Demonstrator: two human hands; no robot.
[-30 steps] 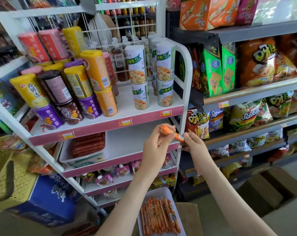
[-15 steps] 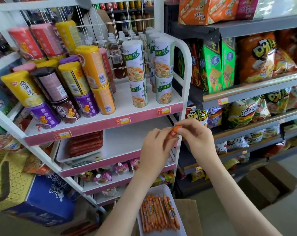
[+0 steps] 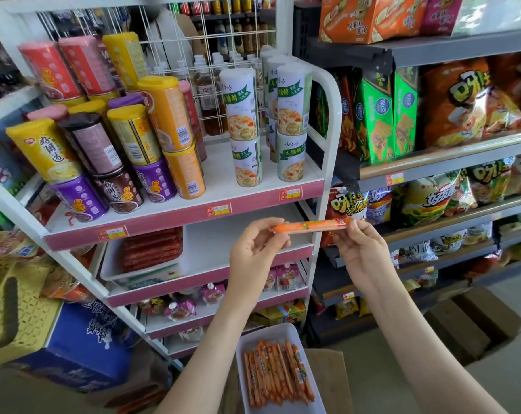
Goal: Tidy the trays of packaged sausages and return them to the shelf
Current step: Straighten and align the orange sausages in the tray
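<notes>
Now your left hand (image 3: 254, 249) and right hand (image 3: 362, 249) hold the orange sausage stick (image 3: 310, 226) level, fingers clamped on its ends; below, the white tray (image 3: 271, 331) runs off frame.

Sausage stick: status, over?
Left hand, right hand each pinch an end of the orange sausage stick. White tray of sticks below, off the shelf. Red-sausage tray on shelf's left. No blocker seen.
</notes>
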